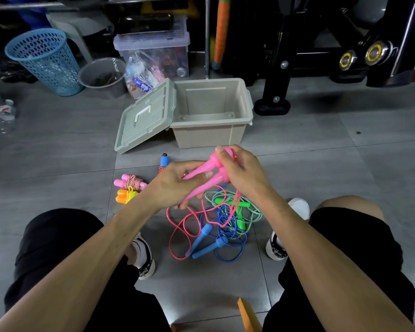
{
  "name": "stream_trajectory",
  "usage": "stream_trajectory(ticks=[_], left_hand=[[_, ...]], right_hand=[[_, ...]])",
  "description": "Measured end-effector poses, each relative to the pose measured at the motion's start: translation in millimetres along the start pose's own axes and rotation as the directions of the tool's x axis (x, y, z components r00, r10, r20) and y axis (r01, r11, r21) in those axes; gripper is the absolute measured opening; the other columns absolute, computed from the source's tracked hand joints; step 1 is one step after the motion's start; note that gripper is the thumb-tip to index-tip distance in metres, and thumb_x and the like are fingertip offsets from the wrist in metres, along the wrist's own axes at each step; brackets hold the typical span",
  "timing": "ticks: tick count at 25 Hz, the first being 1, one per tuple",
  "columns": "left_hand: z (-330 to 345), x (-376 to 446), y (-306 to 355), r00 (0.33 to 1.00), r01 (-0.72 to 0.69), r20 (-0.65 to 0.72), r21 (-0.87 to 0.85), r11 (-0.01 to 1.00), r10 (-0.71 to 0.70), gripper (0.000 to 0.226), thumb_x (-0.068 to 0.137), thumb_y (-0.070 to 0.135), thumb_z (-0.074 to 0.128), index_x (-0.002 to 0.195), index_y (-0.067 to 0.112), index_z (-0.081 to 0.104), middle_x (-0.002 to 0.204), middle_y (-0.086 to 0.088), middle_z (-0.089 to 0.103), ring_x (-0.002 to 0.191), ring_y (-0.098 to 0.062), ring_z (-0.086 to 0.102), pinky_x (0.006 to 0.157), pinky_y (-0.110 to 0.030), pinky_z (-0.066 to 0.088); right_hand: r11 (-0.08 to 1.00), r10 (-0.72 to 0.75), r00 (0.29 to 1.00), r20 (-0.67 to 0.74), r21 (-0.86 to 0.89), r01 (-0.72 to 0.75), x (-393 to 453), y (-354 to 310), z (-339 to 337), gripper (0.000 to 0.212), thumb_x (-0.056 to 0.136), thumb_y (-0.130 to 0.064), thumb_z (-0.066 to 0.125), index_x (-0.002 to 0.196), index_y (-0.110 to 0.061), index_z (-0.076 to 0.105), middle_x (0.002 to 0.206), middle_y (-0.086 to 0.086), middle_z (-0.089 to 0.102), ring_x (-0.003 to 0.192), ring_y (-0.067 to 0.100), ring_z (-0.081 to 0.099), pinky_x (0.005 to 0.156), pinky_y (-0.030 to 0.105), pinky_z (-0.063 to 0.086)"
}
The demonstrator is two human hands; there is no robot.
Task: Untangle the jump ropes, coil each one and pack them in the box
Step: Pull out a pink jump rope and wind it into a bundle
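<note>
1. Box, beige plastic and open (pixel 211 134), stands just beyond both hands, holding nothing yet.
2. Left hand (pixel 175 185) grips the two pink plastic jump-rope handles (pixel 203 179) side by side; keep them level.
3. Right hand (pixel 241 168) pinches their top ends.
4. Thin pink cord (pixel 177 230) hangs below into the blue and green tangle; draw it free slowly before coiling.

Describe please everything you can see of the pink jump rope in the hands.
The pink jump rope has two glossy plastic handles held side by side. The left hand grips their shafts; the right hand grips their knobbed ends. Its thin pink cord hangs down in loose loops onto the floor, crossing the blue rope.
</note>
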State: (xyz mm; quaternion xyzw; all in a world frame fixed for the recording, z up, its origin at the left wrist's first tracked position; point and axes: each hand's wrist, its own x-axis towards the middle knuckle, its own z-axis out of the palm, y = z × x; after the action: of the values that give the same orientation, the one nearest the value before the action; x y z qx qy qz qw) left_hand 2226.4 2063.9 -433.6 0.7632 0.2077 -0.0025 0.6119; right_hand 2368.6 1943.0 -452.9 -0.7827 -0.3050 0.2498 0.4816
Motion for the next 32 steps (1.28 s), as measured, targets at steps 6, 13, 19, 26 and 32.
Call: stream_trajectory(ticks=[6, 13, 19, 26, 32], left_hand=[[1, 3, -12, 0.94, -0.118, -0.17, 0.655, 0.746, 0.297, 0.047, 0.089, 0.061, 0.045, 0.126, 0.034, 0.057, 0.092, 0.004, 0.065, 0.084, -0.016, 0.059, 0.075, -0.035, 0.05], [10, 8, -19, 0.943, 0.0, -0.139, 0.909, 0.417, 0.304, 0.063, 0.088, 0.067, 0.04, 0.129, 0.02, 0.046, 0.104, -0.008, 0.065, 0.093, -0.032, 0.064, 0.066, -0.035, 0.041], [16, 9, -14, 0.963, 0.0, -0.155, 0.821, 0.571, 0.222, 0.051, 0.091, 0.06, 0.04, 0.106, 0.011, 0.047, 0.087, -0.008, 0.062, 0.083, -0.037, 0.062, 0.061, -0.036, 0.035], [-3, 7, -6, 0.976, 0.047, -0.198, 0.603, 0.796, 0.092, 0.041, 0.083, 0.055, 0.062, 0.085, 0.018, 0.044, 0.067, 0.008, 0.046, 0.063, -0.018, 0.046, 0.054, -0.018, 0.032], [-8, 7, -5, 0.983, 0.086, -0.18, 0.648, 0.757, 0.043, 0.042, 0.083, 0.059, 0.059, 0.077, 0.023, 0.038, 0.068, 0.007, 0.046, 0.061, -0.004, 0.042, 0.053, -0.022, 0.029]], right_hand=[[0.99, 0.128, 0.984, -0.124, -0.042, -0.134, 12, 1, 8, 0.037, 0.093, -0.05, 0.047, 0.09, -0.019, 0.067, 0.079, -0.009, 0.065, 0.076, 0.004, 0.06, 0.058, 0.018, 0.038], [0.969, 0.245, 0.969, -0.026, -0.03, -0.246, 16, 9, 12, 0.048, 0.093, -0.056, 0.042, 0.097, -0.017, 0.07, 0.085, 0.0, 0.072, 0.076, 0.007, 0.066, 0.063, 0.022, 0.047], [0.954, 0.294, 0.956, -0.023, 0.069, -0.291, 17, 6, 6, 0.038, 0.092, -0.055, 0.048, 0.08, -0.023, 0.065, 0.052, -0.006, 0.062, 0.038, 0.003, 0.052, 0.046, 0.02, 0.039], [0.978, 0.122, 0.99, 0.069, 0.162, -0.132, 12, 6, -10, 0.041, 0.1, -0.039, 0.046, 0.068, -0.015, 0.055, 0.046, -0.01, 0.045, 0.048, 0.013, 0.039, 0.06, 0.037, 0.038], [0.977, 0.091, 0.992, 0.093, 0.182, -0.107, 5, 4, -12, 0.037, 0.1, -0.038, 0.047, 0.074, -0.018, 0.065, 0.049, -0.011, 0.048, 0.047, 0.008, 0.042, 0.059, 0.035, 0.041]])
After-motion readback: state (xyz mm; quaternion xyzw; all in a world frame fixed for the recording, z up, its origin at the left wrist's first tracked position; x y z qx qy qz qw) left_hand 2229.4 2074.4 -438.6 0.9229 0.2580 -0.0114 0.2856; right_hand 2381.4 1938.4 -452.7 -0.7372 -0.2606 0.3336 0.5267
